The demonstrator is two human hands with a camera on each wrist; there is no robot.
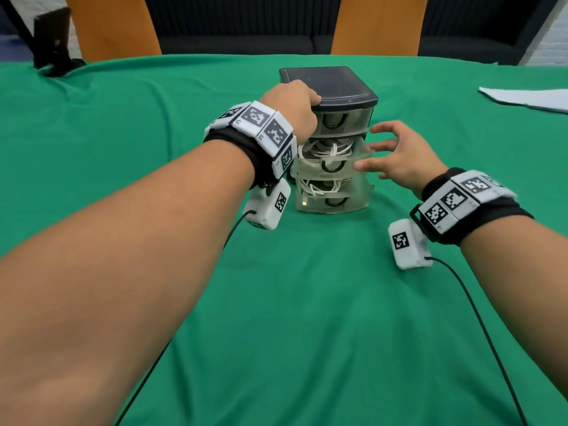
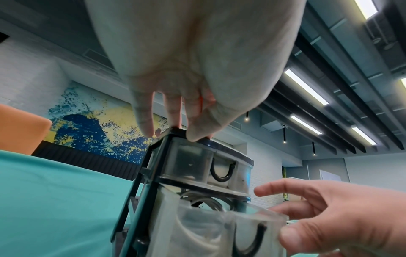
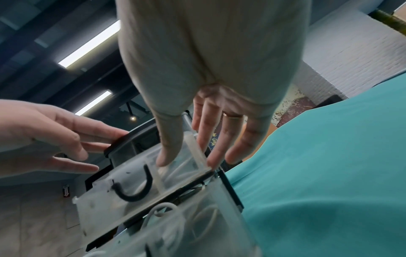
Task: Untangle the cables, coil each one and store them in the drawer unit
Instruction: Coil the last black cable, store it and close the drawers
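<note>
A drawer unit (image 1: 330, 139) is steadied and its middle drawer (image 1: 332, 166) is touched on the green-covered desk (image 1: 153, 133).

In the head view, the unit's dark top is pressed by the left hand (image 1: 292, 103), fingers bent over its near edge; the middle drawer stands partly pulled out, white cables (image 1: 322, 149) coiled inside, and its right corner is met by the spread right hand (image 1: 396, 155). In the left wrist view, the left fingers (image 2: 145, 118) are seen resting on the lid's corner, nothing being gripped. In the right wrist view, the straight right fingers (image 3: 208, 139) lie against the clear drawer's rim; whether it is pinched cannot be told through the blur.
</note>
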